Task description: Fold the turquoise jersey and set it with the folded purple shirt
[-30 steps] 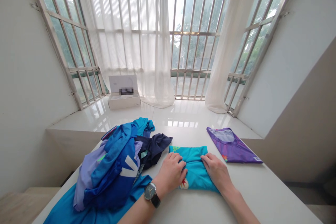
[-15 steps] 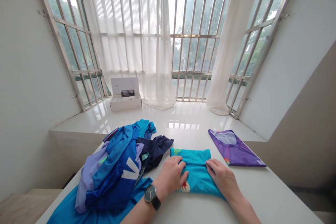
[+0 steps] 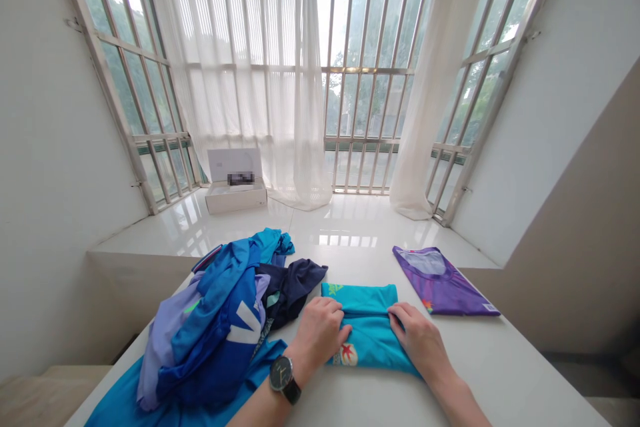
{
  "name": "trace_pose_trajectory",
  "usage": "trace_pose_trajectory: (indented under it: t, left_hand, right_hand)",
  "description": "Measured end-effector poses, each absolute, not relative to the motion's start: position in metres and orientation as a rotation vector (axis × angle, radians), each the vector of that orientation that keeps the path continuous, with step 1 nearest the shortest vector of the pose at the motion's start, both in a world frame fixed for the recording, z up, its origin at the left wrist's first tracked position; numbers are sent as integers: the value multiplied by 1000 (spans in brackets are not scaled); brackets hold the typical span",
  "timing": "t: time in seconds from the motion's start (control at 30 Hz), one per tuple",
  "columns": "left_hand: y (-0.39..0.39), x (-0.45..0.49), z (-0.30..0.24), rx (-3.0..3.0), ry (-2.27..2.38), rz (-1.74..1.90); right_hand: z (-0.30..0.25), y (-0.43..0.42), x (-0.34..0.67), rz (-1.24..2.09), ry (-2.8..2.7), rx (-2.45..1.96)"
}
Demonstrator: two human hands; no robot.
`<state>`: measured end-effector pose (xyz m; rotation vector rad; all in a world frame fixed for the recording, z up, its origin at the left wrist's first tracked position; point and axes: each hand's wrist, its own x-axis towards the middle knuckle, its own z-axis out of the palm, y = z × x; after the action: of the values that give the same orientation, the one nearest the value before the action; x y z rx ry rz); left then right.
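Observation:
A folded turquoise shirt point(image 3: 367, 327) lies on the white table in front of me, with a green print at its upper left and a red and white emblem lower down. A crease runs across its middle. My left hand point(image 3: 320, 327), below a black wristwatch point(image 3: 284, 375), has its fingers bent over the shirt's left edge, the thumb resting on the cloth. At the right edge, my right hand point(image 3: 419, 335) grips the fabric between thumb and curled fingers. Farther right lies a purple shirt point(image 3: 445, 290), folded flat with its neckline showing.
A heap of blue, lilac and dark navy clothes point(image 3: 215, 327) covers the table's left side. Behind, on the white window ledge point(image 3: 350, 220), stands an open white box point(image 3: 235, 200). Sheer curtains point(image 3: 240, 80) hang before barred windows.
My left fingers have shifted slightly toward the shirt's left edge and drawn together, showing more of the emblem. My right hand stays at the right edge. The whole view has shifted a little.

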<state>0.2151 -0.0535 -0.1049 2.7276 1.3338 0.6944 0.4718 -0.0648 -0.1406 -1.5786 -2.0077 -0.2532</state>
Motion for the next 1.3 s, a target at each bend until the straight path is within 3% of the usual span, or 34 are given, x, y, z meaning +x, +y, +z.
trace_pose_trajectory:
  t: [0.73, 1.3]
  left_hand:
    - [-48, 213, -104, 2762, 1378, 519]
    - [-57, 235, -104, 2754, 1393, 645]
  right_hand:
    - [-141, -65, 475, -180, -2006, -1589]
    - [-141, -63, 476, -103, -2012, -1631]
